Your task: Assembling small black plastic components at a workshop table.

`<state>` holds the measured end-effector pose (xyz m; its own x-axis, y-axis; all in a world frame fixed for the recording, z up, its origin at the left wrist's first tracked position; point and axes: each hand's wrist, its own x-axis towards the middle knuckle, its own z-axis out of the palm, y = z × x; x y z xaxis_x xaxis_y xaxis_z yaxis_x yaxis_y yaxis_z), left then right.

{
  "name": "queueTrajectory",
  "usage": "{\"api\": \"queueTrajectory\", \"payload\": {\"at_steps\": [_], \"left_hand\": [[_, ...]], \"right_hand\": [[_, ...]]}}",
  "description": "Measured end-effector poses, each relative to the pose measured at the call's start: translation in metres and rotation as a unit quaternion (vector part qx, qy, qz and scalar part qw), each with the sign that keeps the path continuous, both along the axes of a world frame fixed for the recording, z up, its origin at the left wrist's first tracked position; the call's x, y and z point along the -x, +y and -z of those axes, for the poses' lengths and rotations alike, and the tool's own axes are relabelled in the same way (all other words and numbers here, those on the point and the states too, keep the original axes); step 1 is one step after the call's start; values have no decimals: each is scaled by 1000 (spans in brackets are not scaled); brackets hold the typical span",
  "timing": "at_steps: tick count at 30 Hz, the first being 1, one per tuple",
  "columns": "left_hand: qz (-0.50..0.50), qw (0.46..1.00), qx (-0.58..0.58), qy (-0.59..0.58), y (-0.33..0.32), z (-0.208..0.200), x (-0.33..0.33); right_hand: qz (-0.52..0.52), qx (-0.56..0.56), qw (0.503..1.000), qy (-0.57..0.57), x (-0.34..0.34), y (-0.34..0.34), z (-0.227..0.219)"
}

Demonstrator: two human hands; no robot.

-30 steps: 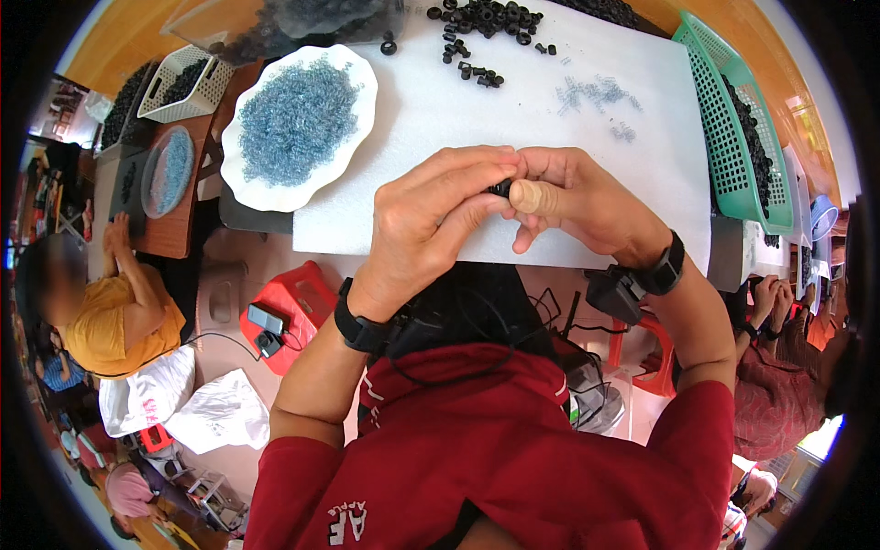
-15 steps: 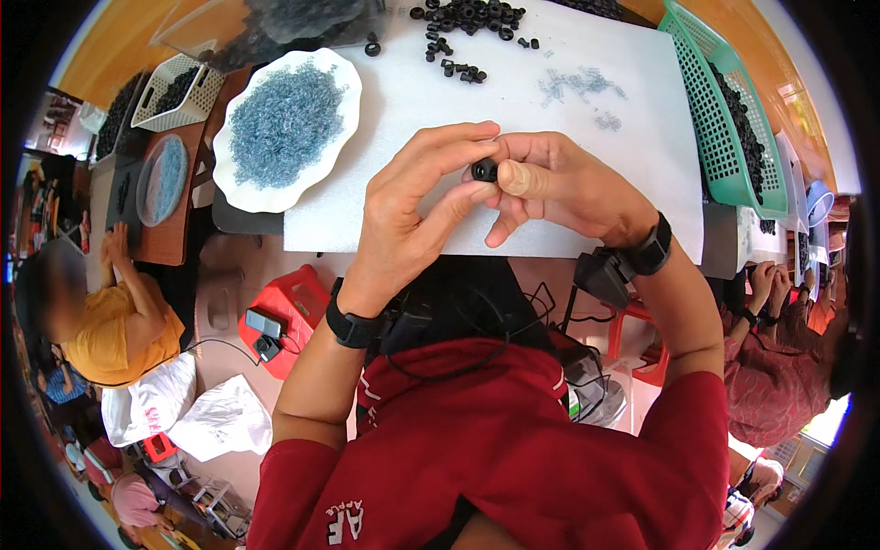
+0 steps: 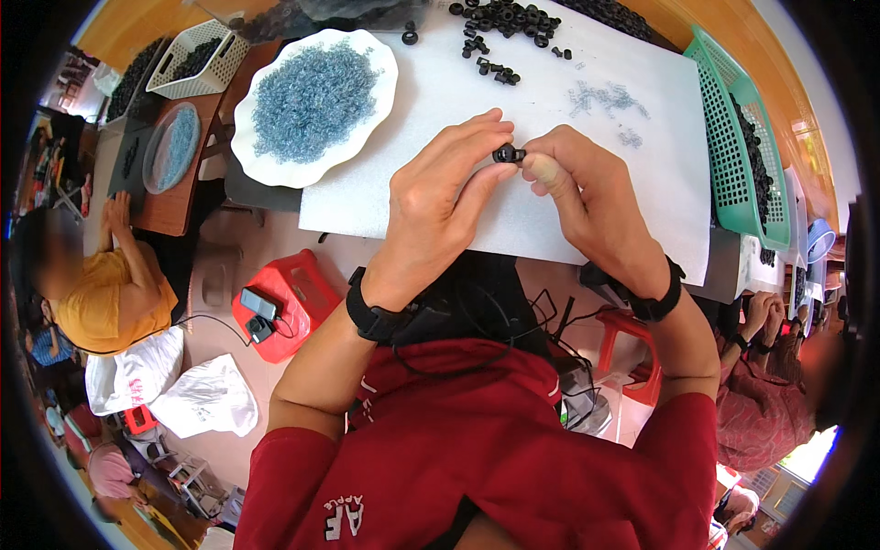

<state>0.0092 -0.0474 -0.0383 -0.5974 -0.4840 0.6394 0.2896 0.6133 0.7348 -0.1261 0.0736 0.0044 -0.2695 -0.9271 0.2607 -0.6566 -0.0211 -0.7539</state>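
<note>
Over the white foam sheet (image 3: pixel 669 220) my two hands meet at a small black plastic piece. My left hand (image 3: pixel 440 197) pinches its rounded body, a ball-shaped cord lock (image 3: pixel 503 154), between thumb and fingertips. On the other side my right hand (image 3: pixel 591 188), with tape round its thumb, pinches a narrower black plunger (image 3: pixel 520 156) touching the cord lock. Whether a spring sits between them I cannot tell. Left of my hands stands a scalloped white plate (image 3: pixel 389 78) heaped with clear bluish springs (image 3: pixel 316 101). Loose springs (image 3: pixel 605 97) and black cord lock parts (image 3: pixel 513 20) lie farther back.
A green basket (image 3: pixel 777 229) of black parts stands at the right edge, a white basket (image 3: pixel 186 89) at the back left. A red stool (image 3: pixel 312 284) with small devices is at lower left. Co-workers sit on both sides, one in a yellow shirt (image 3: pixel 128 307).
My hands have drawn slightly apart and rotated, so the cord lock's side and the plunger now show between them. The whole view has shifted a little, moving the sheet rightward.
</note>
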Motion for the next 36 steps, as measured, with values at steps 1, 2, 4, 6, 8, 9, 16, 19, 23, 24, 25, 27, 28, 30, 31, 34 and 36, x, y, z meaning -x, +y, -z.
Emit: {"api": "queueTrajectory", "payload": {"at_steps": [1,2,4,6,8,9,16,19,23,24,25,27,28,30,31,34,36], "left_hand": [[-3,1000,5,1,0,0,0],[-3,1000,5,2,0,0,0],[-11,1000,17,-4,-1,0,0],[-11,1000,19,-4,0,0,0],[-11,1000,20,-4,0,0,0],[-9,1000,23,-7,0,0,0],[-4,1000,9,-17,2,-1,0],[14,1000,-19,-8,1,1,0],[21,999,-27,-15,0,-2,-1],[30,999,-39,-16,-1,-2,-1],[40,998,-50,-16,-1,-2,-2],[44,997,-64,-16,-1,-3,-3],[46,996,-79,-17,0,-3,-3],[39,997,-67,-12,-1,-1,-2],[29,998,-57,-7,-1,0,-2],[35,998,-54,8,-3,-1,-1],[38,999,-32,-2,-2,-8,-4]], "right_hand": [[2,29,999,36,-1,-1,0],[1,28,999,37,-1,-1,0],[2,12,999,39,-2,-1,-1],[1,12,1000,26,-2,-2,0],[0,12,1000,12,-1,-3,0],[-3,6,1000,20,-1,-3,-1],[-8,22,983,183,2,-6,1],[-12,25,977,211,1,-8,2],[-28,57,969,238,3,-10,4],[-35,62,968,240,3,-11,3],[-41,67,967,242,2,-11,2],[-52,72,963,256,4,-13,1],[-65,77,958,270,4,-13,0],[-59,36,980,185,1,-14,-5],[-55,-5,994,97,0,-13,-7],[-14,-131,972,-193,1,-12,-10],[-28,-122,966,-227,2,-9,-9]]}}
